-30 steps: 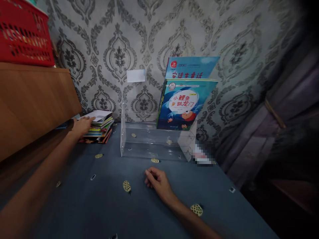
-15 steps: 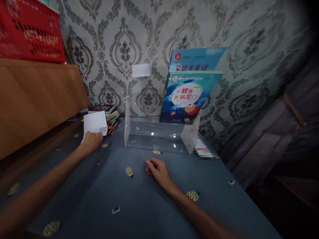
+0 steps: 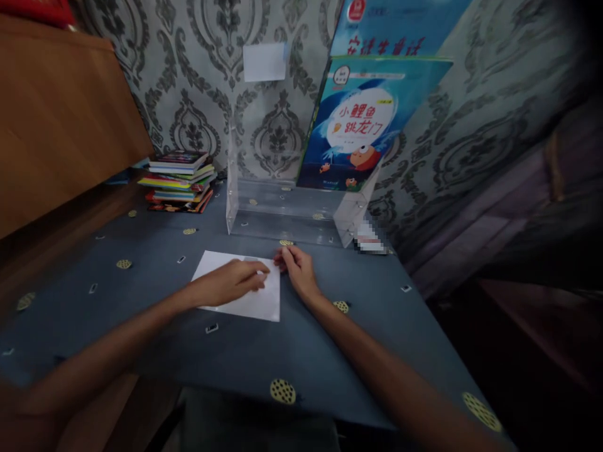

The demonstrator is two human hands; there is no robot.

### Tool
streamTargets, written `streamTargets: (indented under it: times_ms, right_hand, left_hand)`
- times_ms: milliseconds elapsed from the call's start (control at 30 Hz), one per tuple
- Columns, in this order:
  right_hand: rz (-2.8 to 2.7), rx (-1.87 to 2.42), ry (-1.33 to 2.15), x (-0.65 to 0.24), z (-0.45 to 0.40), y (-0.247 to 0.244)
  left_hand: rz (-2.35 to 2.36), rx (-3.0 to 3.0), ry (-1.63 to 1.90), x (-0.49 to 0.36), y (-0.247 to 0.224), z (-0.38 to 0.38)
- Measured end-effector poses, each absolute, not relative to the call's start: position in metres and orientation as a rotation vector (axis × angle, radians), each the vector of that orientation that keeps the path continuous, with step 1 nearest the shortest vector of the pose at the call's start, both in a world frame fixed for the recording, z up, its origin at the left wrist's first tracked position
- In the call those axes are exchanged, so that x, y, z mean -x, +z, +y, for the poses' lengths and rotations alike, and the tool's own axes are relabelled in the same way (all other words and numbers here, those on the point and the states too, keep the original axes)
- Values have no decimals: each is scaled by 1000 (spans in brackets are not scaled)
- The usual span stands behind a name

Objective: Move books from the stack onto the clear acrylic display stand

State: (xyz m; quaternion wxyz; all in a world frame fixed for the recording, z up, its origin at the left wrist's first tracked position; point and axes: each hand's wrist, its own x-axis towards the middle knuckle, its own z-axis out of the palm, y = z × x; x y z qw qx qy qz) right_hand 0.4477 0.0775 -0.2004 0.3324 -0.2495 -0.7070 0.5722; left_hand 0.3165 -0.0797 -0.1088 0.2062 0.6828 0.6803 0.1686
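A blank white rectangle, which looks like paper or a plain-backed booklet, lies flat on the table. My left hand is over it, fingers stretched loosely to the right and holding nothing that I can see. At its upper right corner is my right hand, fingers curled in and thumb against them, with nothing visible in the grip. Just behind the hands stands a clear acrylic book rack. On its right side a blue picture book leans in front of another blue book.
A stack of books stands at the back left, beside a wooden cabinet. A white card shows above the rack's left part. Blue patterned cloth covers the table; a curtain hangs at the right.
My left hand has moved right from the book stack, bringing the white item to the table middle, and its fingers have loosened. The view has tilted down. My right hand keeps its curled shape.
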Motion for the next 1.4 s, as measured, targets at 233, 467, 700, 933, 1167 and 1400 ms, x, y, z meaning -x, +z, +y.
streamTargets:
  times_ms: [233,467,700,933,1167,1400]
  right_hand:
    - [-2138,600,1050,-463,75,-197]
    - [-2695,88,540,-462,25,-191]
    - [-2894,200,416,-491,21,-192]
    - [-2872,415,381,-539,49,-191]
    - [-2816,519,367,-573,77,-199]
    - [-2787,604,398,-622,102,-210]
  left_hand:
    - [2496,-1712,304,-264,-147,-110]
    - [2498,-1994,278,-275,-200,-133]
    - [2215,-2234,262,-297,-210,-98]
    - [1903,-2374,245,-334,-200,-46]
    - [1785,-2412,196,-358,-185,-18]
    - [1955,-2274,182,-361,-185,-25]
